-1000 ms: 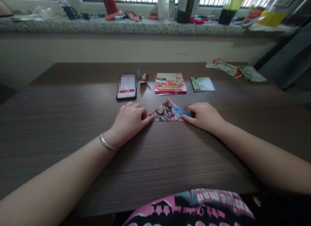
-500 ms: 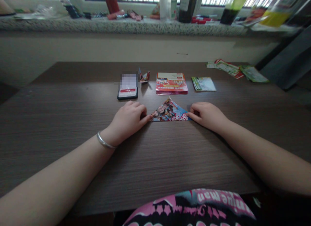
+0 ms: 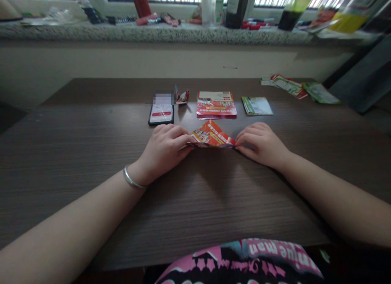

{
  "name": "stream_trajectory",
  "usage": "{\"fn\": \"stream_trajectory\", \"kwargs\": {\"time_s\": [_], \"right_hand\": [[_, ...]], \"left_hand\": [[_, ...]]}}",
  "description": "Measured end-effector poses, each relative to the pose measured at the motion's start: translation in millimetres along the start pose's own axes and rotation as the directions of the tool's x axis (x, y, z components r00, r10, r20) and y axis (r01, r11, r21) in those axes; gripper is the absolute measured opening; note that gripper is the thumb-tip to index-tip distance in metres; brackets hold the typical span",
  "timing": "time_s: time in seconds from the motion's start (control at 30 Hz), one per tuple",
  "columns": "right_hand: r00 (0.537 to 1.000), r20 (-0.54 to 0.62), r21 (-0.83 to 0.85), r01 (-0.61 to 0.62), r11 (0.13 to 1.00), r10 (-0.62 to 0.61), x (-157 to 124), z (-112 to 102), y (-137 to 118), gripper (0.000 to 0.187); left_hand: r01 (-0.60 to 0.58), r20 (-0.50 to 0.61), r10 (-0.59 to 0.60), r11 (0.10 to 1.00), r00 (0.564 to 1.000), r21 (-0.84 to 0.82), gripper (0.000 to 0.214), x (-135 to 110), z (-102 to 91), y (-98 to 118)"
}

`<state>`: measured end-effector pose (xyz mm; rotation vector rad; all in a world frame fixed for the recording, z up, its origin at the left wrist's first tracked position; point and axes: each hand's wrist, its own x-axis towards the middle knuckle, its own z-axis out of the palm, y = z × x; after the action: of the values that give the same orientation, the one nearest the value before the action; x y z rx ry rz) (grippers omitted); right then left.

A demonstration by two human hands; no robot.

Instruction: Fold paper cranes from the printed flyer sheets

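Observation:
A folded triangle of printed paper (image 3: 211, 137) is lifted a little off the dark wooden table (image 3: 91, 162), its orange-red side facing me. My left hand (image 3: 166, 147) pinches its left corner, fingers curled; a silver bangle sits on that wrist. My right hand (image 3: 259, 143) pinches its right corner in the same way. Both forearms stretch out from the near table edge.
Behind the triangle lie a phone (image 3: 161, 112), a small folded paper figure (image 3: 182, 97), a red stack of leaflets (image 3: 216, 105) and a green stack (image 3: 256, 105). More leaflets (image 3: 287, 85) lie at the far right. Bottles and clutter line the stone windowsill (image 3: 159, 31).
The triangle lay flat with its blue picture side up; now both hands have raised and turned it, so the orange-red side shows.

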<state>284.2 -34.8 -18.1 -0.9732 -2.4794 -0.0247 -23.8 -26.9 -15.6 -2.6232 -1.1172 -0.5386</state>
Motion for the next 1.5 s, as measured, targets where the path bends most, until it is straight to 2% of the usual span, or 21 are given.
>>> {"fn": "stream_trajectory", "kwargs": {"time_s": [0.13, 0.27, 0.43, 0.63, 0.77, 0.97, 1.1, 1.37, 1.5], "right_hand": [[0.992, 0.011, -0.145, 0.128, 0.981, -0.128, -0.8, 0.2, -3.2, 0.011], [0.980, 0.034, -0.127, 0.198, 0.972, -0.195, 0.3, 1.8, -5.6, 0.014], [0.967, 0.085, -0.033, 0.244, 0.969, -0.240, 2.1, 2.6, -7.0, 0.017], [0.956, 0.091, -0.108, 0.287, 0.952, -0.278, 5.1, 2.4, -13.4, 0.019], [0.951, 0.098, -0.082, 0.300, 0.950, -0.292, 7.2, 5.0, -17.2, 0.018], [0.962, 0.116, -0.053, 0.255, 0.965, -0.248, 7.4, 7.1, -17.5, 0.018], [0.979, 0.123, -0.002, 0.167, 0.986, -0.165, 8.1, 6.6, -19.1, 0.016], [0.984, 0.172, 0.045, -0.051, 0.998, 0.043, 10.7, 5.2, -25.1, 0.014], [0.977, 0.193, 0.023, -0.092, 0.996, 0.086, 11.7, 3.8, -28.2, 0.015]], "left_hand": [[-0.124, -0.066, 0.126, 0.992, 0.990, 0.023, 0.015, -1.0, -1.0, 2.8], [-0.206, -0.043, 0.208, 0.977, 0.977, 0.045, 0.019, 0.4, -3.6, 6.6], [-0.239, 0.040, 0.238, 0.971, 0.970, 0.003, 0.020, 0.7, -1.5, 7.4], [-0.253, 0.094, 0.273, 0.950, 0.957, -0.181, 0.032, 2.4, 5.8, 4.4], [-0.239, 0.124, 0.276, 0.937, 0.953, -0.254, 0.043, 4.2, 5.7, 5.1], [-0.223, 0.180, 0.281, 0.932, 0.943, -0.286, 0.055, 4.3, 0.7, 9.7], [-0.218, 0.183, 0.281, 0.928, 0.942, -0.301, 0.057, 5.8, -2.0, 13.8], [-0.136, 0.195, 0.203, 0.941, 0.960, -0.309, 0.036, 7.3, -5.7, 22.1], [-0.147, 0.177, 0.198, 0.953, 0.964, -0.265, 0.034, 8.5, -6.2, 23.7]]}}
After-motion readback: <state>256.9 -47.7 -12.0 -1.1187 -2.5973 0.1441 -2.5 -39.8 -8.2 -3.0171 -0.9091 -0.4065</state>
